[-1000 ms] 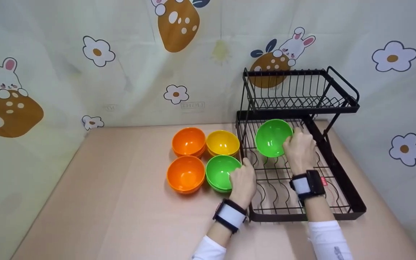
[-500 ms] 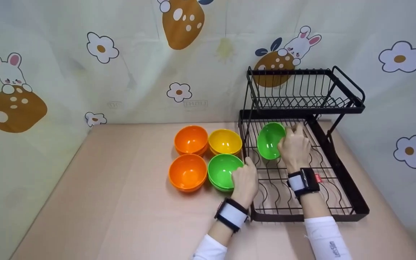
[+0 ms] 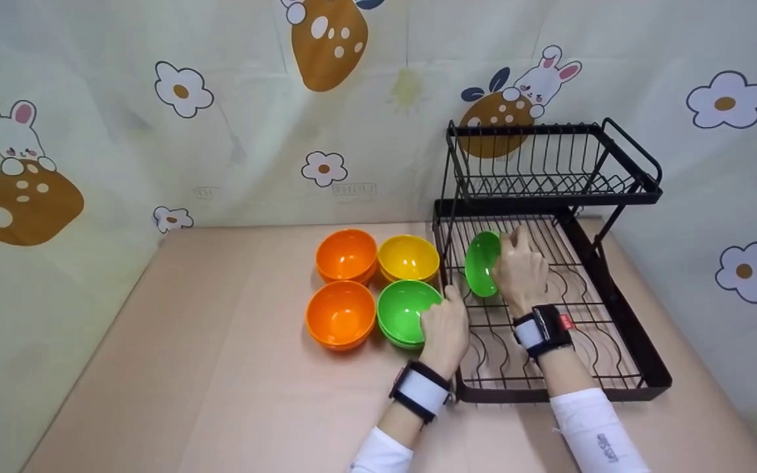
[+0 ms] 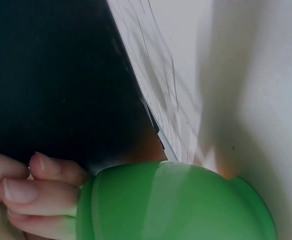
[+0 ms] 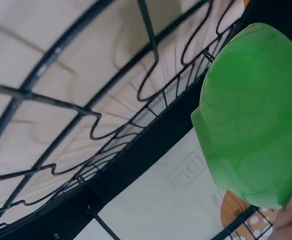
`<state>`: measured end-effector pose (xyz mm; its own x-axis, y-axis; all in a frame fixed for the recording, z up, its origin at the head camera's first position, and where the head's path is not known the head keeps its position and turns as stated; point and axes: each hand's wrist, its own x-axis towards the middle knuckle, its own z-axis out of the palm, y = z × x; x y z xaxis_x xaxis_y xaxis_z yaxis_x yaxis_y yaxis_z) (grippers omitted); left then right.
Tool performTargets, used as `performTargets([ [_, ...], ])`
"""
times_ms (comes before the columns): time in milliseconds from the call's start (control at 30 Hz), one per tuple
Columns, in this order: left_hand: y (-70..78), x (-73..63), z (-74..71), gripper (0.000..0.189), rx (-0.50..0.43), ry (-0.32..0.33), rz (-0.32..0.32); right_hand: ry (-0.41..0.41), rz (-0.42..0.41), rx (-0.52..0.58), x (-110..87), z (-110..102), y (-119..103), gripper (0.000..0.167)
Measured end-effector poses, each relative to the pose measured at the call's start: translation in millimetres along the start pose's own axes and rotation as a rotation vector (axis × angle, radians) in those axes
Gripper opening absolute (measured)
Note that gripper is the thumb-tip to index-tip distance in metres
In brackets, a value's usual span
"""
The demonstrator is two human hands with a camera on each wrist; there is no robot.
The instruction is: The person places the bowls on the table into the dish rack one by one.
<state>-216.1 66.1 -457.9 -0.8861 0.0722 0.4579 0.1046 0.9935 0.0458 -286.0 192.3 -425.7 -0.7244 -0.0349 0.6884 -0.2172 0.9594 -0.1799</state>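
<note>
My right hand (image 3: 522, 272) grips a green bowl (image 3: 481, 264) by its rim. The bowl stands tipped nearly on edge over the left side of the black dish rack's (image 3: 506, 395) lower tier. In the right wrist view this bowl's (image 5: 255, 115) smooth outside faces the camera, close by the rack wires, with fingertips at the lower right. My left hand (image 3: 445, 328) holds the rim of another green bowl (image 3: 405, 312), the top of a stack beside the rack's left edge. Its fingers (image 4: 43, 196) show curled at that bowl's (image 4: 180, 205) rim in the left wrist view; the thumb is hidden there.
Two stacks of orange bowls, one at the back (image 3: 345, 255) and one in front (image 3: 340, 315), stand left of a yellow bowl stack (image 3: 409, 258). The rack's upper basket (image 3: 552, 190) overhangs its back part. A patterned curtain (image 3: 240, 144) hangs behind the table (image 3: 234, 368).
My right hand has shifted left and slightly toward me, turning its green bowl from facing up to nearly on edge. The left hand has stayed at the green stack.
</note>
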Motion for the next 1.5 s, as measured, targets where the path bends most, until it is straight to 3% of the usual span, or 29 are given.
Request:
performTargets([
  [300, 0.6, 0.4, -0.3, 0.038, 0.004, 0.012, -0.009, 0.045, -0.120, -0.132, -5.0, 9.0, -5.4, 0.046],
  [467, 0.6, 0.7, 0.0, 0.037, -0.005, -0.013, -0.010, 0.065, -0.186, -0.211, -8.2, 15.4, -7.4, 0.047],
  [733, 0.6, 0.5, 1.6, 0.031, -0.017, 0.012, -0.007, 0.050, -0.247, -0.259, -11.9, 21.2, -12.2, 0.054],
  [867, 0.4, 0.6, 0.7, 0.030, -0.018, 0.005, -0.006, 0.053, -0.256, -0.224, -12.8, 23.1, -13.6, 0.052],
  [1133, 0.5, 1.0, -0.7, 0.034, -0.036, -0.031, -0.006, 0.013, -0.182, -0.137, -14.4, 22.8, -13.6, 0.048],
  [1300, 0.8, 0.5, 2.0, 0.030, 0.000, 0.027, -0.004, -0.013, -0.139, -0.072, -14.1, 22.0, -14.6, 0.044],
  [1500, 1.1, -0.1, 4.9, 0.028, 0.012, 0.078, -0.008, 0.029, -0.132, -0.005, -13.9, 24.7, -13.0, 0.040],
])
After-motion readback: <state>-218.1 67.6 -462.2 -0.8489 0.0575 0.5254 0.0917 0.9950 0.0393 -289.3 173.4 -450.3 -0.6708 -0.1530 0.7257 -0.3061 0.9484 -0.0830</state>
